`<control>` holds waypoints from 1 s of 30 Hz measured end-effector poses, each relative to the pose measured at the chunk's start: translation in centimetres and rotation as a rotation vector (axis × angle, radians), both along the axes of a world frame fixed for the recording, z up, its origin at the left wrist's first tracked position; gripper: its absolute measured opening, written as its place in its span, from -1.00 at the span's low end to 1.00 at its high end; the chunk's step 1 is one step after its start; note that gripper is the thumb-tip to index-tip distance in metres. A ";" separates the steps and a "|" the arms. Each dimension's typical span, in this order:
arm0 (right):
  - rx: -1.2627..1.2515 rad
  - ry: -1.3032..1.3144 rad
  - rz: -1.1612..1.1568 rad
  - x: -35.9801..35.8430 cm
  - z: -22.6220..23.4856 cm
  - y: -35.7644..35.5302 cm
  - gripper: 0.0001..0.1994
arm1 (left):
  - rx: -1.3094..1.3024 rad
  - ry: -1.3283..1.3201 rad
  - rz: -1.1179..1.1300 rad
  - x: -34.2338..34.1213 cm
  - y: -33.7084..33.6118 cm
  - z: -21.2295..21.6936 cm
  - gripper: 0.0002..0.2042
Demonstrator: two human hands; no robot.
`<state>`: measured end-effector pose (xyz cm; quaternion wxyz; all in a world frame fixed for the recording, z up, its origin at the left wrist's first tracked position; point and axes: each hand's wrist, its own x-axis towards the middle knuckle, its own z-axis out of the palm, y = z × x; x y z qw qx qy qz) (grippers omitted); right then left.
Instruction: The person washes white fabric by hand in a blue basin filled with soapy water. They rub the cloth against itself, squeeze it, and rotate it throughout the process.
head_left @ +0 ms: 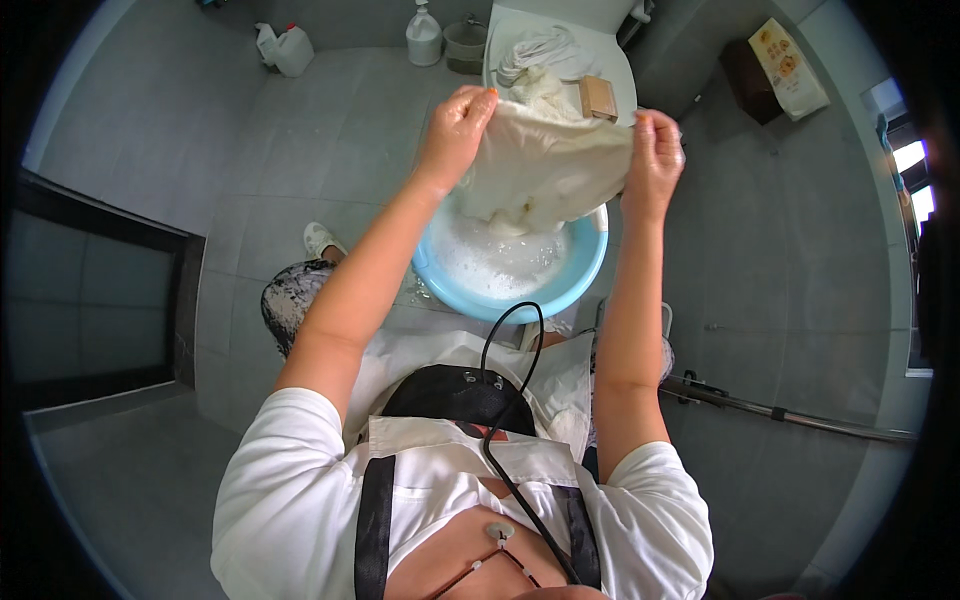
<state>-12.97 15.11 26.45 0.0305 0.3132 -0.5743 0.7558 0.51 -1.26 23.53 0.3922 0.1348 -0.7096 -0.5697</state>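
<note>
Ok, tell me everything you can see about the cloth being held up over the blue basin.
The cream-white cloth looks like soft, wet fabric, creased and sagging. It is held stretched between the left hand and the right hand, each pinching an upper corner. Its bunched lower end hangs into the round light-blue basin, reaching the white suds there. Behind it lies a pile of other white laundry.

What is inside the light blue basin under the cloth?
The blue basin holds white foam. The cream cloth, held by left hand and right hand, covers its far part.
</note>
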 end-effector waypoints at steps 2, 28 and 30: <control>0.264 -0.079 0.070 -1.0 -3.4 0.4 -0.86 | -0.101 -0.093 0.060 -0.3 0.0 -2.4 -0.74; 1.734 0.446 0.412 2.1 -26.3 -1.9 -0.62 | -0.748 -1.606 -0.478 -0.9 3.4 -22.6 -0.52; 1.614 0.328 0.364 1.5 -28.3 -2.5 -0.65 | -0.745 -1.534 -0.452 -1.0 3.5 -24.1 -0.56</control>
